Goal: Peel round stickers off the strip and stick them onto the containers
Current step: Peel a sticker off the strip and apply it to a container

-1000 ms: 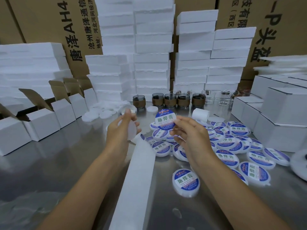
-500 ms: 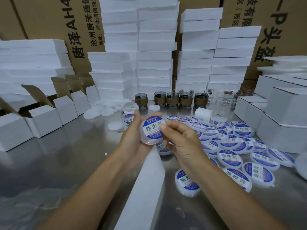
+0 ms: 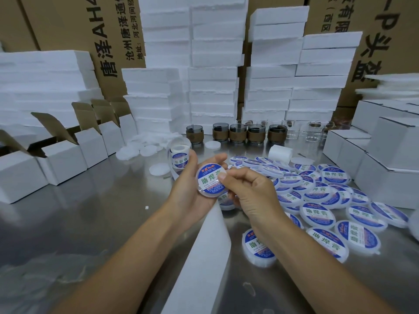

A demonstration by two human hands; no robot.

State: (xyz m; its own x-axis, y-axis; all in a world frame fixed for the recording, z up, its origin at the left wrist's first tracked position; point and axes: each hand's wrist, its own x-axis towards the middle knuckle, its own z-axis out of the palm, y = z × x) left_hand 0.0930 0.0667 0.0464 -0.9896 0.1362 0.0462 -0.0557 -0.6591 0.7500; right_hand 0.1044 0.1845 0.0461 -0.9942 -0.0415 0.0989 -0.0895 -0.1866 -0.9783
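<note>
Lying cupped in left hand (image 3: 189,199), stickered container (image 3: 209,182), right hand (image 3: 254,193) pinching its edge.

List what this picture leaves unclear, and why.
Head view:
- Underside of the container: hidden by the left hand.
- Small print on its sticker: too small; the right hand covers part.
- Insides of the open boxes: hidden by their walls.
- Lower end of the strip: cut off by the bottom edge.
</note>
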